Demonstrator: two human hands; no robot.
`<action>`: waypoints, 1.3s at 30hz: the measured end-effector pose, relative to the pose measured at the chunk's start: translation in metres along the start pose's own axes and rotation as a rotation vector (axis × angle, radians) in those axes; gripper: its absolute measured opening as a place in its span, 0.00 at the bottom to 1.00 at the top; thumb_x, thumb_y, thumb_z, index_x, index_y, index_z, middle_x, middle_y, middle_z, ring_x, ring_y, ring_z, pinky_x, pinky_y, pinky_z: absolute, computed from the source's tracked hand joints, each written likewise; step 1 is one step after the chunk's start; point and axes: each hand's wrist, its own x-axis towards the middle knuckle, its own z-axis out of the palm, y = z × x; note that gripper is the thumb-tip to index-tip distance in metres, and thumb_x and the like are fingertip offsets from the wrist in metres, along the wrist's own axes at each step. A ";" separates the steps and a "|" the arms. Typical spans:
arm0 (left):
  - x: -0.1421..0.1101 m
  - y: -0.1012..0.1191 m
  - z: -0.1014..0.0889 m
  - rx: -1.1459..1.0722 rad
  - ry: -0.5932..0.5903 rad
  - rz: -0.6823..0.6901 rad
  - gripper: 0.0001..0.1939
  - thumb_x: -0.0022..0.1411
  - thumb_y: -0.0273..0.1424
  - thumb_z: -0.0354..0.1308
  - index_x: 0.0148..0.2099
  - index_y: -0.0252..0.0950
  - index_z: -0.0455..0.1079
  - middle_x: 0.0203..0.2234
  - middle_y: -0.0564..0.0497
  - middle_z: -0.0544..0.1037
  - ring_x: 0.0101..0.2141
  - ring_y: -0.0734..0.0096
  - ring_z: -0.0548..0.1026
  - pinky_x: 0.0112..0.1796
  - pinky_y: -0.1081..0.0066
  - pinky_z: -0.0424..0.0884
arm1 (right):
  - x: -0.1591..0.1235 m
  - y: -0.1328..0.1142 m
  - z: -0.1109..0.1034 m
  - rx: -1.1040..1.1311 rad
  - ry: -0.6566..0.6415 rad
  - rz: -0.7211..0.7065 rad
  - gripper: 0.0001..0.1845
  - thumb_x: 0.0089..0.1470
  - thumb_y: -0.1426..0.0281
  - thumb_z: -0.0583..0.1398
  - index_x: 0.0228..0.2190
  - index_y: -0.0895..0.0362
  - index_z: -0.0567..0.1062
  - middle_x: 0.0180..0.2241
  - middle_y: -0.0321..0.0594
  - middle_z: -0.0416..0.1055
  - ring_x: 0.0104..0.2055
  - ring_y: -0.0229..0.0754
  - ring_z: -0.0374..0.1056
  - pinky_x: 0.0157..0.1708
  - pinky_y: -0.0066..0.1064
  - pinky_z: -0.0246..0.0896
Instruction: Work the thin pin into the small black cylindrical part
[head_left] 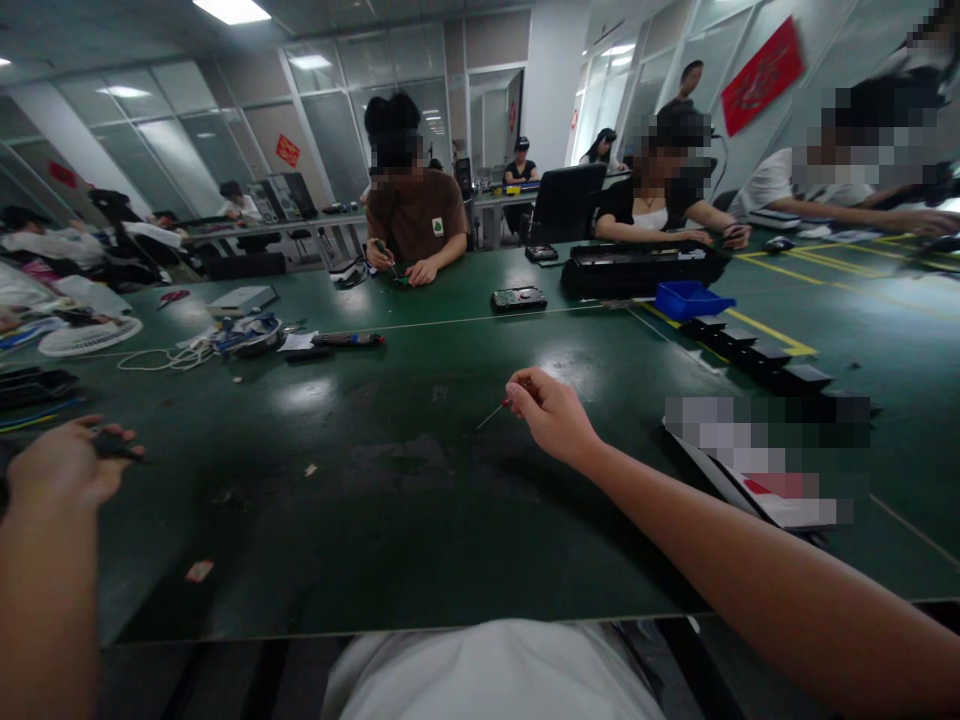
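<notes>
Right hand (551, 412) is pinching a thin rod (491, 416) over the green table (405, 560); left hand (60, 465) is gripping a dark tool (114, 446), shape unclear, near wires (46, 414).

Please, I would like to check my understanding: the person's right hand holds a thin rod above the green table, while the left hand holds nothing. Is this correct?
Not entirely: the left hand is not empty. The head view shows a dark tool in it. The right hand does hold a thin rod above the green table.
</notes>
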 end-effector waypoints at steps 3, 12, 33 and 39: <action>0.003 -0.005 0.033 -0.128 -0.051 -0.030 0.12 0.59 0.13 0.40 0.34 0.33 0.58 0.26 0.55 0.64 0.27 0.77 0.66 0.34 0.70 0.70 | -0.002 0.000 -0.001 -0.009 -0.004 -0.006 0.11 0.63 0.60 0.55 0.35 0.54 0.72 0.26 0.36 0.74 0.28 0.41 0.70 0.31 0.33 0.61; -0.112 0.020 0.163 -0.304 -0.615 -0.014 0.13 0.53 0.20 0.48 0.42 0.34 0.62 0.27 0.51 0.67 0.29 0.69 0.69 0.35 0.67 0.68 | -0.003 -0.002 -0.003 0.075 0.037 -0.003 0.11 0.64 0.61 0.55 0.41 0.53 0.72 0.32 0.39 0.77 0.35 0.44 0.74 0.37 0.36 0.66; -0.193 -0.057 0.216 0.277 -1.044 0.729 0.21 0.58 0.25 0.62 0.55 0.41 0.71 0.49 0.49 0.77 0.50 0.61 0.74 0.55 0.59 0.68 | -0.012 -0.014 -0.003 0.212 -0.007 -0.038 0.10 0.62 0.62 0.58 0.41 0.54 0.73 0.35 0.41 0.79 0.38 0.44 0.77 0.40 0.38 0.71; -0.193 -0.056 0.215 0.298 -1.041 0.742 0.21 0.58 0.26 0.64 0.54 0.40 0.74 0.51 0.48 0.77 0.52 0.58 0.74 0.56 0.58 0.68 | -0.010 -0.012 -0.003 0.181 0.009 -0.031 0.11 0.62 0.62 0.58 0.41 0.54 0.74 0.35 0.41 0.79 0.37 0.44 0.76 0.38 0.37 0.69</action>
